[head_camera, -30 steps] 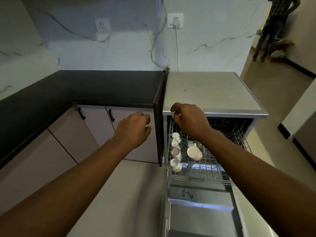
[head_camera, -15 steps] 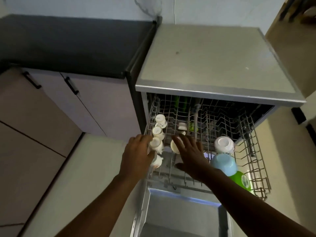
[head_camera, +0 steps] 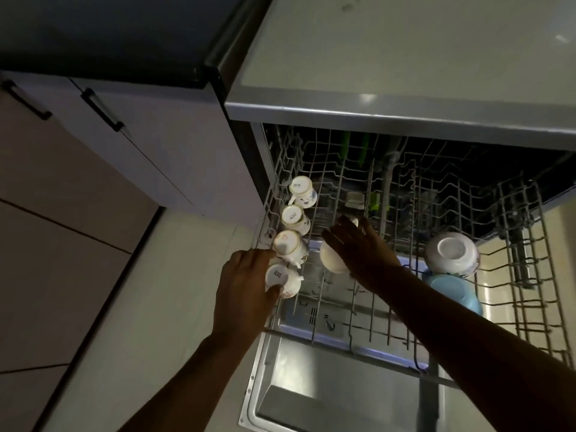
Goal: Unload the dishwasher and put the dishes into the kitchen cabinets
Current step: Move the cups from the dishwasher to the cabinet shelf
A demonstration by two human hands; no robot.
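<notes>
White cups — four, two bowls, two hands reaching

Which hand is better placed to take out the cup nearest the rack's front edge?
Left. The left hand already touches that nearest cup; the right hand rests on the white bowl.

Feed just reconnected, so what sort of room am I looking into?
Most likely a home kitchen: an open dishwasher rack holding upturned cups, a dark countertop, and handled cabinets.
</notes>
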